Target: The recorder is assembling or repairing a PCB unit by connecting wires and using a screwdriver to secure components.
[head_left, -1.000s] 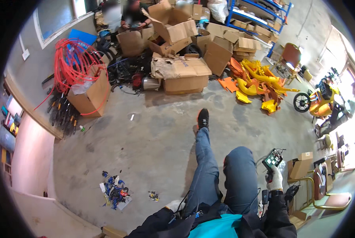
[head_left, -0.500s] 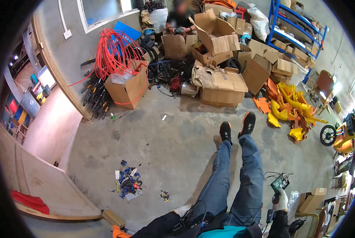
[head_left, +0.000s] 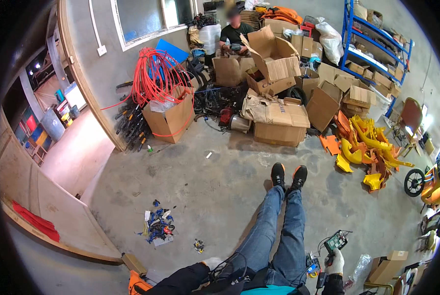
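Observation:
My right hand point(head_left: 334, 263), in a whitish work glove, grips the lower end of a green circuit board point(head_left: 336, 241) in a dark surround. Thin dark wires trail from both of its sides. My left hand point(head_left: 213, 264), gloved too, lies beside my left thigh. Its fingers are too small and covered to make out. Thin black cords point(head_left: 234, 259) run over my lap close to it. Next to my right knee, left of the gloved right hand, small blue parts point(head_left: 312, 265) lie low down. A small dark block point(head_left: 321, 280) sits just below that hand.
A heap of blue and black connectors point(head_left: 160, 223) and a smaller pile point(head_left: 198, 246) lie on the floor at left. Cardboard boxes point(head_left: 279, 130), red tubing point(head_left: 156, 78) and yellow-orange panels point(head_left: 369, 142) stand ahead. Behind the boxes, another person point(head_left: 235, 34) holds a dark object.
My right leg has swung inward, so both feet are close together. The right hand and circuit board have shifted left in view. Blue parts beside my knee now show. The whole view has tilted.

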Action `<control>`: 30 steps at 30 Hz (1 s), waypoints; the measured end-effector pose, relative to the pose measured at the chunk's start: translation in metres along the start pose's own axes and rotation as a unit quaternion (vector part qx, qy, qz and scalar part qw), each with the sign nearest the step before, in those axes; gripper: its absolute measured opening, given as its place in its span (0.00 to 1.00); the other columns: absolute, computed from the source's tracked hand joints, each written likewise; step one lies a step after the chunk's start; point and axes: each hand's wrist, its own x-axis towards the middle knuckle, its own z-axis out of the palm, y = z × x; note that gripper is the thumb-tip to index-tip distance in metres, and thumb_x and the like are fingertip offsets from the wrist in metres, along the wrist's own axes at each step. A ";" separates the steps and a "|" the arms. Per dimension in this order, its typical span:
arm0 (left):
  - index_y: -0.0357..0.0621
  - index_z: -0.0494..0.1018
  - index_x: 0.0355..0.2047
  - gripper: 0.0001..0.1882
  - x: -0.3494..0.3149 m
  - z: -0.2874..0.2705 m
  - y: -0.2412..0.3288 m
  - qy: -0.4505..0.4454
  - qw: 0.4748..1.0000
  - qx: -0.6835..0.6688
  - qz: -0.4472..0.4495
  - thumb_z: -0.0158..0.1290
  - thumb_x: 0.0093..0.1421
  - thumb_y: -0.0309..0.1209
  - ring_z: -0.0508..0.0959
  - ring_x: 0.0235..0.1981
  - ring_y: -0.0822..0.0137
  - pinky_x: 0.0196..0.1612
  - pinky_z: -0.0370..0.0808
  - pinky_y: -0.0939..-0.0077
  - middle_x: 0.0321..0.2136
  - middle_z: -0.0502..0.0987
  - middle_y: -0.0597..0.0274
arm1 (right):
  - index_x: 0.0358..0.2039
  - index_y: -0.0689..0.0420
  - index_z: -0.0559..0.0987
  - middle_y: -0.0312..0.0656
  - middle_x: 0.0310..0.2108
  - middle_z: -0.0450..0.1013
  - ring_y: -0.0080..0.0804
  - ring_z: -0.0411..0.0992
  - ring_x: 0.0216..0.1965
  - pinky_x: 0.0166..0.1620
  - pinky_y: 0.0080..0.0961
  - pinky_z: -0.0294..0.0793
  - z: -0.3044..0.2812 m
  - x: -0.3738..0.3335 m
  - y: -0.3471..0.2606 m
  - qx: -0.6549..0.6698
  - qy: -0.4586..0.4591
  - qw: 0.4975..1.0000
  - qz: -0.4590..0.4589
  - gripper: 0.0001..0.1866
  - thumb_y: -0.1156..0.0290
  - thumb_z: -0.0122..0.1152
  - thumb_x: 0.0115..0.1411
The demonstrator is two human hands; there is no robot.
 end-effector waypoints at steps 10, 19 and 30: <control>0.42 0.80 0.42 0.22 -0.020 -0.018 0.037 0.025 0.977 -0.031 -0.212 0.51 0.65 0.49 0.81 0.42 0.37 0.41 0.77 0.48 0.38 0.82 0.36 | 0.40 0.56 0.80 0.36 0.33 0.76 0.27 0.73 0.29 0.30 0.24 0.75 -0.017 -0.024 0.008 -0.002 -0.030 0.999 0.037 0.12 0.60 0.60 0.69; 0.39 0.73 0.54 0.17 -0.020 -0.031 0.028 -0.018 0.985 0.034 -0.169 0.47 0.75 0.38 0.78 0.36 0.59 0.41 0.77 0.59 0.38 0.82 0.52 | 0.36 0.56 0.78 0.39 0.29 0.75 0.28 0.73 0.22 0.24 0.22 0.74 -0.014 -0.016 0.026 -0.026 -0.014 0.999 0.014 0.15 0.57 0.68 0.65; 0.40 0.81 0.44 0.23 -0.032 -0.017 0.008 0.048 0.993 0.062 -0.092 0.55 0.62 0.48 0.80 0.47 0.35 0.48 0.78 0.47 0.42 0.83 0.37 | 0.41 0.55 0.80 0.37 0.30 0.76 0.24 0.74 0.27 0.26 0.20 0.74 0.008 -0.021 0.006 -0.042 -0.058 0.997 -0.040 0.13 0.59 0.66 0.66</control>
